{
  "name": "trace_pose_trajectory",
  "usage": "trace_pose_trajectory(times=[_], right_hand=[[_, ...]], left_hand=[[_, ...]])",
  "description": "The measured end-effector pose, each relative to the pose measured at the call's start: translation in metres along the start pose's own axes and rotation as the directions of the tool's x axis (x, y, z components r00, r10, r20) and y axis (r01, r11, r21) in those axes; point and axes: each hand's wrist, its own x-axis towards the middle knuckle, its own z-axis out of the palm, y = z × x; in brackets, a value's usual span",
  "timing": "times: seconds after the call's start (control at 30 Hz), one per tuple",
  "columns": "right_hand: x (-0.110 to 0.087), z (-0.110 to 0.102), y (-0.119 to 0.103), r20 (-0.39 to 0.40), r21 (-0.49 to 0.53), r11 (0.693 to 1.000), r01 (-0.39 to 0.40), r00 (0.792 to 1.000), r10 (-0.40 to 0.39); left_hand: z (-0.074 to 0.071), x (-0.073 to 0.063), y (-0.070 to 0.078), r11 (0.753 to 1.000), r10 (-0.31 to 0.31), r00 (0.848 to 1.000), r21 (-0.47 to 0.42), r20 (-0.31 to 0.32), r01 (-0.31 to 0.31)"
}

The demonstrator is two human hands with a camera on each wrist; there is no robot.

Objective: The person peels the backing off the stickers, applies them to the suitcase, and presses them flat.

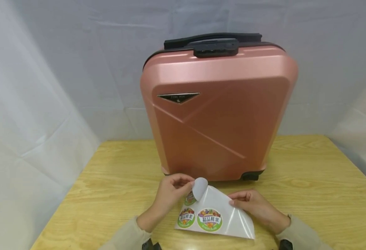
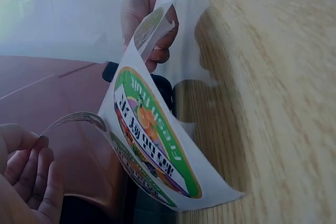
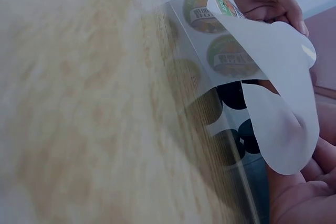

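Note:
A sheet of round fruit stickers (image 1: 215, 200) is held up tilted above the table, just in front of the suitcase. My left hand (image 1: 168, 196) pinches the edge of one round sticker (image 1: 200, 189), whose pale back faces up as it curls away from the sheet. In the left wrist view that sticker still joins the sheet at its lower edge. At the sheet's right side, my right hand (image 1: 259, 210) grips the edge between thumb and fingers. Printed stickers (image 1: 209, 220) with green borders lie along the near part. The right wrist view shows bare, see-through backing with round outlines.
A pink hard-shell suitcase (image 1: 220, 121) with a black handle (image 1: 215, 48) stands upright behind the hands. It rests on a wood-grain table (image 1: 117, 173). Pale cloth (image 1: 61, 69) hangs behind and at both sides.

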Motion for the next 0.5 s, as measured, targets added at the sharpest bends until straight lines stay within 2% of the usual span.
trace_pose_trajectory(times=[0.23,0.5], right_hand=[[0.0007,0.0008,0.0002,0.033,0.017,1.000,0.012,0.999,-0.013],[0.0001,-0.0008,-0.0015,0.040,-0.009,1.000,0.011,0.999,-0.011]], left_hand=[[-0.0025,0.0018,0.0001,1.000,0.024,1.000,0.005,-0.010,-0.024],[-0.0037,0.0032,0.0012,0.999,0.044,0.998,0.006,-0.033,-0.044]])
